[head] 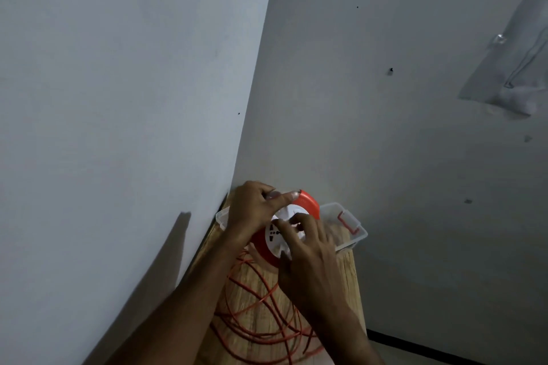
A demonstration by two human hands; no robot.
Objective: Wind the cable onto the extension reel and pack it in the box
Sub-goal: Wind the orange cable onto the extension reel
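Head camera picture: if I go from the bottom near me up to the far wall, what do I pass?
Loose orange cable on the wooden table → orange and white reel held in both hands → clear plastic box → wall corner.

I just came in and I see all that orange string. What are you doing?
A person is winding an orange cable onto a red and white reel. The left hand grips the reel's rim, and the right hand has its fingers on the white middle part. Most of the cable lies in loose loops on the wooden table. A clear plastic box with a red clip waits behind the reel.
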